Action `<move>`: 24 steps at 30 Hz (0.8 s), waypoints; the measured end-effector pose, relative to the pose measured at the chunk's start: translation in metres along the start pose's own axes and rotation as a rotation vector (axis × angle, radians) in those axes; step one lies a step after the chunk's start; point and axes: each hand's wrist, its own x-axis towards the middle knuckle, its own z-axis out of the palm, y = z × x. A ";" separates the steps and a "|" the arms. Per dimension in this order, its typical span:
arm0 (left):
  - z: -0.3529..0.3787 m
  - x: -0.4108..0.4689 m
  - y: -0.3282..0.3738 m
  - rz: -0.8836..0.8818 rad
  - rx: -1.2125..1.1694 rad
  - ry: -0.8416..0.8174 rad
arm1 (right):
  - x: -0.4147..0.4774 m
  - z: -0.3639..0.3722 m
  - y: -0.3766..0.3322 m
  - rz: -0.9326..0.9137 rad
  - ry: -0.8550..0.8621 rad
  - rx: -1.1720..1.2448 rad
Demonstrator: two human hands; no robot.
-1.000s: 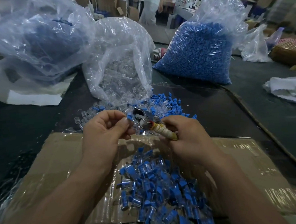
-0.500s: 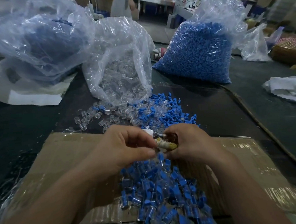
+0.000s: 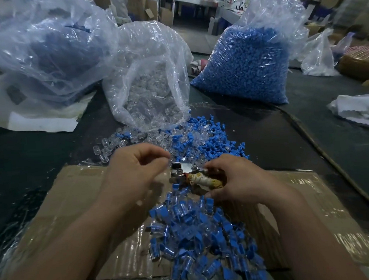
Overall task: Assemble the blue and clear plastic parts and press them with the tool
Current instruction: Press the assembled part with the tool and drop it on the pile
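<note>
Tool (image 3: 202,180), wrapped handle, clasped in right grip (image 3: 235,180) above cardboard (image 3: 75,199). Left grip (image 3: 134,174) curled beside tool head, contents indiscernible. Blue-and-clear parts (image 3: 201,235) heaped at bench's near edge.

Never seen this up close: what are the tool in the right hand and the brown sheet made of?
The tool head looks like bare metal: silver, with a bright glint. Its handle seems wrapped in yellowish cloth or tape, frayed. The brown sheet looks like cardboard under glossy clear tape, going by its streaky reflections.
</note>
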 end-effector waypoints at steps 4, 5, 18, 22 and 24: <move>-0.011 0.013 -0.010 0.060 0.429 0.315 | -0.002 -0.003 0.001 -0.013 -0.041 -0.006; -0.014 0.016 -0.014 0.062 0.494 0.327 | -0.002 -0.003 0.001 -0.014 -0.048 0.000; -0.012 0.024 -0.027 0.040 0.826 0.078 | -0.006 -0.011 0.013 0.032 -0.077 0.031; -0.011 0.026 -0.033 0.134 0.784 0.075 | -0.007 -0.011 0.015 0.027 -0.080 0.037; -0.010 0.027 -0.035 0.166 0.774 0.083 | -0.007 -0.011 0.016 0.027 -0.089 0.051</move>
